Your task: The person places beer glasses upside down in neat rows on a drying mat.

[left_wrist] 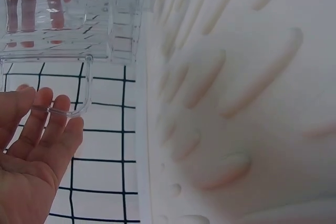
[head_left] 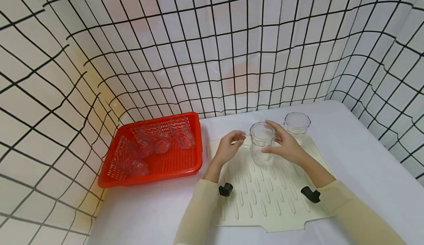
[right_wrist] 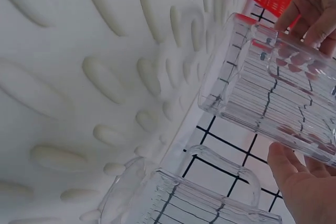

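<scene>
A clear mug (head_left: pixel 261 149) is upright over the pale ridged mat, its handle facing left; whether its base touches the mat I cannot tell. My right hand (head_left: pixel 287 147) grips its body from the right, thumb in front and fingers round the far side. At the handle (left_wrist: pixel 88 85) is my left hand (left_wrist: pixel 39 150), its fingers loosely bent, with the fingertips at the handle's outer bar. A second clear mug (head_left: pixel 297 123) stands to the right behind my right hand, its handle (right_wrist: pixel 226 169) towards the first mug.
On the left, a red plastic basket (head_left: pixel 195 169) has several clear mugs (head_left: pixel 181 132) lying in it. Under my hands is the cream mat (head_left: pixel 255 212) with raised oval ridges. Black wire mesh (head_left: pixel 228 53) encloses the white table (head_left: pixel 149 215) at the back and sides.
</scene>
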Action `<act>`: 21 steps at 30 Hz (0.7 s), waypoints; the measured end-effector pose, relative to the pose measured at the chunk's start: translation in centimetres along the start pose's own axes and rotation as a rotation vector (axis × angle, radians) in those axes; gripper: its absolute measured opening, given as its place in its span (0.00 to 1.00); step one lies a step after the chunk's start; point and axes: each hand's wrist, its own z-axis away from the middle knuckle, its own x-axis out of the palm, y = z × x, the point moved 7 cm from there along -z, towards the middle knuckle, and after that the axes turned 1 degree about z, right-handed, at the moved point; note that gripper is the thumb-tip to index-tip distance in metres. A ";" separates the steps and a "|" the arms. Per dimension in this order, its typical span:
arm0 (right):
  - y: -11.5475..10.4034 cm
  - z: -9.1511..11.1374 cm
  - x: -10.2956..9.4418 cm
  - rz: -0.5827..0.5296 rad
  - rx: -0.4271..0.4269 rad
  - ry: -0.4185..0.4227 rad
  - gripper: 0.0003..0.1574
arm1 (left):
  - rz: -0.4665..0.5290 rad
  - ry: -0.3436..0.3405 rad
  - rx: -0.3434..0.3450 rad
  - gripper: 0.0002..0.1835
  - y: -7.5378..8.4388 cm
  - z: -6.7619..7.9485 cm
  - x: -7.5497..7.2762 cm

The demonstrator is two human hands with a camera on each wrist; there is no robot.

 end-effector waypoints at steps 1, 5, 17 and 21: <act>0.2 -0.2 0.0 -0.004 0.002 0.001 0.60 | -0.004 0.002 -0.005 0.12 -0.1 -0.1 0.0; 0.8 -0.6 0.2 -0.024 0.011 0.004 0.60 | -0.011 0.011 -0.008 0.12 0.1 -0.4 -0.1; 1.6 -1.7 0.2 0.008 0.021 0.022 0.61 | 0.026 0.009 -0.012 0.11 2.6 -1.0 -0.3; 1.7 -1.9 0.2 0.022 0.014 0.029 0.60 | 0.032 0.017 -0.011 0.12 0.8 -1.7 0.0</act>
